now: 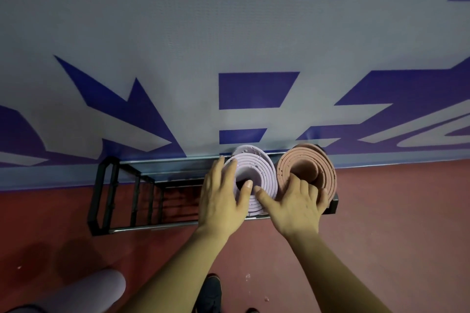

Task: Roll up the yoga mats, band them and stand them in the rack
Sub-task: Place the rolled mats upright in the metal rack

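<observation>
Two rolled mats standing side by side at the rack's (pixel 152 227) right end: left hand (pixel 223 195) has fingers spread flat on the lilac mat (pixel 256 168), right hand (pixel 295 206) curls fingers over the pink mat's (pixel 305 162) near edge.

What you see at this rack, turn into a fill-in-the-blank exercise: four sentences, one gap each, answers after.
1. The black rack holds ____ rolled mats.
2. The left hand rests on top of the lilac mat, which stands to the ____ of the pink mat.
3. Behind the rack, the grey wall bears large ____ shapes.
4. The right hand curls its fingers over the pink mat while its ____ reaches toward the lilac mat.

Answers: two; left; blue; thumb.
</observation>
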Demonstrator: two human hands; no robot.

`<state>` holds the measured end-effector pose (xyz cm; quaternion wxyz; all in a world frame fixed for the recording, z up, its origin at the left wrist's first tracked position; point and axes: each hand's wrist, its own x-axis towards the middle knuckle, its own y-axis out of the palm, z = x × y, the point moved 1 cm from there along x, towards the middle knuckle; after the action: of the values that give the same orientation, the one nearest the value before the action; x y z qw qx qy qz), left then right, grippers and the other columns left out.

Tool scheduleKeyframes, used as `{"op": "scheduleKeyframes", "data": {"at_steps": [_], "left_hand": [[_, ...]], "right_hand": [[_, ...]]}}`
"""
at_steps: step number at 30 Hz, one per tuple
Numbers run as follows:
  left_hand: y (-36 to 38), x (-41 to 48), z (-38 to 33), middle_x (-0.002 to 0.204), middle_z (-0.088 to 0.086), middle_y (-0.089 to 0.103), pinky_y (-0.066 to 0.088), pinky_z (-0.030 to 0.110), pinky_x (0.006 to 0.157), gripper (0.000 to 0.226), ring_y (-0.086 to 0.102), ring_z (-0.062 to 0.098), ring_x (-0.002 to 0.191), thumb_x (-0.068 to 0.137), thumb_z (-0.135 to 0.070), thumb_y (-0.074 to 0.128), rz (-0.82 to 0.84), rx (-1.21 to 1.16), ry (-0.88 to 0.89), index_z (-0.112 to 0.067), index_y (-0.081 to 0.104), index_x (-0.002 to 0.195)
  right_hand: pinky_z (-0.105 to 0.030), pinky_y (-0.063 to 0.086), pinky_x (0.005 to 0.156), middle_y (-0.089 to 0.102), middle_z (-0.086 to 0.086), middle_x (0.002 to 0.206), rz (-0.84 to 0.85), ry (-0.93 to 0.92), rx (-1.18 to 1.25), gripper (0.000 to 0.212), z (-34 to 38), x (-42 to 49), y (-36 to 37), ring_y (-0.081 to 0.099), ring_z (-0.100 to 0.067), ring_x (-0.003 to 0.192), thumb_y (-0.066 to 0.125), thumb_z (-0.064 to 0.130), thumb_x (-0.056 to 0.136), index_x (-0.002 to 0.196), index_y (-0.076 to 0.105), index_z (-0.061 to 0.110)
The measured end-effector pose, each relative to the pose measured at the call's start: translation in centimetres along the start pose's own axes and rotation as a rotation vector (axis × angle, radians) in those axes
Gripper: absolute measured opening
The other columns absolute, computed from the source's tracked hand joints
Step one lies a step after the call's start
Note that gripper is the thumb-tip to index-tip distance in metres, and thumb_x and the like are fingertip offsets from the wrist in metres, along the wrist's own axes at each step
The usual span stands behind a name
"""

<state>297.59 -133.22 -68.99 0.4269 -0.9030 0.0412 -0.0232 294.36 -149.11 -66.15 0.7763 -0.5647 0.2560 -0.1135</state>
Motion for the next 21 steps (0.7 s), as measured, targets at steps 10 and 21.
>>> {"op": "scheduleKeyframes", "data": {"at_steps": [10, 21], "left_hand": [[0.4, 0.1, -0.5, 0.166, -0.002, 0.025, 0.008, 0.047, 0.126, 0.061, 0.015, 0.019, 0.155, 0.100, -0.053, 0.023, 0.087, 0.131, 0.117, -0.024, 0.049, 0.148], [0.0, -0.1, 0.5, 0.168, -0.001, 0.014, -0.004, 0.046, 0.125, 0.063, 0.006, 0.020, 0.156, 0.102, -0.050, 0.014, 0.125, 0.304, 0.154, -0.025, 0.040, 0.153]], "right_hand": [[-0.051, -0.002, 0.121, 0.055, -0.005, 0.140, 0.013, 0.021, 0.087, 0.091, 0.3, 0.3, 0.1, 0.036, -0.028, 0.139, 0.037, 0.078, 0.076, 0.143, 0.045, 0.017], [-0.051, 0.001, 0.123, 0.050, -0.008, 0.146, -0.046, -0.041, 0.062, 0.098, 0.3, -0.2, 0.4, 0.032, -0.030, 0.143, 0.040, 0.087, 0.083, 0.150, 0.038, 0.016]]}}
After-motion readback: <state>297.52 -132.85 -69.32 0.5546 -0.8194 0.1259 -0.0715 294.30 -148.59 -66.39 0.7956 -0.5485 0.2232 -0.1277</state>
